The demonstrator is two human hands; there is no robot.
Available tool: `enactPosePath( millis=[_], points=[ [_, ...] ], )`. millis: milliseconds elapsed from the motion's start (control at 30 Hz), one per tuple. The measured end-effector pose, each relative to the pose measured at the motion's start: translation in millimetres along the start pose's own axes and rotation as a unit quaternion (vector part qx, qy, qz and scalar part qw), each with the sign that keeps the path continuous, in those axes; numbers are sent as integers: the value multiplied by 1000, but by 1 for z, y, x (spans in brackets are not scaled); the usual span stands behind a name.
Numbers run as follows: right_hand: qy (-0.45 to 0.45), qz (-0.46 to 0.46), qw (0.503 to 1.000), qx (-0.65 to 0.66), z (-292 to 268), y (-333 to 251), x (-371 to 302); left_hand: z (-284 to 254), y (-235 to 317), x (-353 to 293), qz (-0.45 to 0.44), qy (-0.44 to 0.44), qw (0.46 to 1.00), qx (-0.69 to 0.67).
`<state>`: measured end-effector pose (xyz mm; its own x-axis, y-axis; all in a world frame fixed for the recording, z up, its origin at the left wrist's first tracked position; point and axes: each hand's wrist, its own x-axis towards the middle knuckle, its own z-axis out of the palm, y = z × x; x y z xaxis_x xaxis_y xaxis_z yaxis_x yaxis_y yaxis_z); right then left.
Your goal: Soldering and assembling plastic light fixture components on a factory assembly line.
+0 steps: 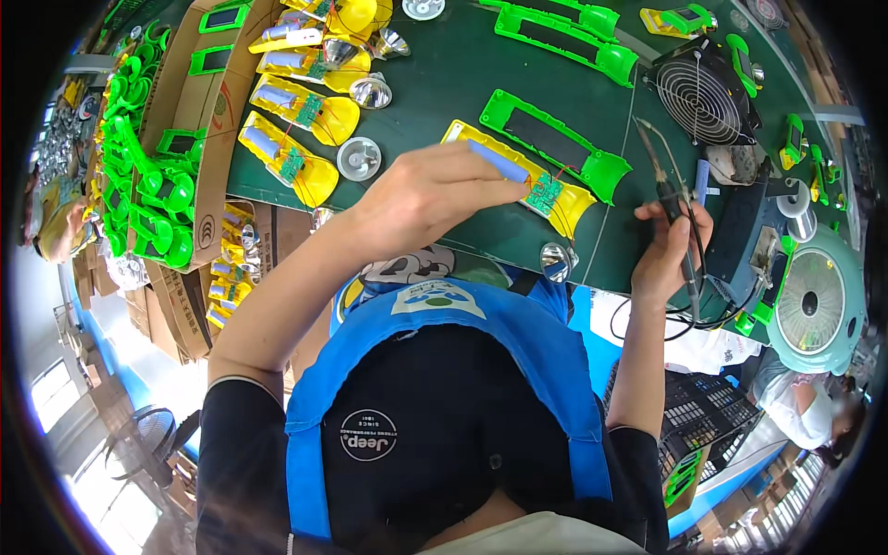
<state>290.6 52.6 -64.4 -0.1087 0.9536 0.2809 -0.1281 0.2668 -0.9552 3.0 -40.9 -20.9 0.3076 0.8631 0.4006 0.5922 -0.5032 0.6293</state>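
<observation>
My left hand reaches over a yellow lamp housing, its fingers pinched together beside a green circuit board. Whatever lies between those fingertips is too small to make out. A blue cylindrical battery rests in the same housing, partly hidden by the hand. Thin red wires run from the board to a green frame with a dark panel, just beyond. On the near side sits a shiny reflector. My right hand is closed around a soldering iron, whose tip points away from me, apart from the board.
Several yellow housings with batteries and reflectors line the table's left side. Beyond them stands a cardboard box beside piled green frames. At right are a black fan, a blue soldering station, a solder spool and a pale green fan.
</observation>
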Motion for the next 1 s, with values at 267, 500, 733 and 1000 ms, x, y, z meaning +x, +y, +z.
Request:
enactPosePath(
  millis=[267, 500, 733, 1000],
  points=[
    [-59, 135, 987, 60, -12, -23, -4, 5, -10, 37, 36, -41, 996, 76],
    [-111, 232, 966, 32, -7, -28, 16, 18, -5, 41, -16, -100, 990, 102],
    [-194, 269, 943, 3, -7, -28, 25, 14, -2, 53, -38, -147, 982, 114],
    [-207, 283, 936, -36, -2, -33, 24, 17, -3, 53, -50, -159, 978, 125]
  ],
)
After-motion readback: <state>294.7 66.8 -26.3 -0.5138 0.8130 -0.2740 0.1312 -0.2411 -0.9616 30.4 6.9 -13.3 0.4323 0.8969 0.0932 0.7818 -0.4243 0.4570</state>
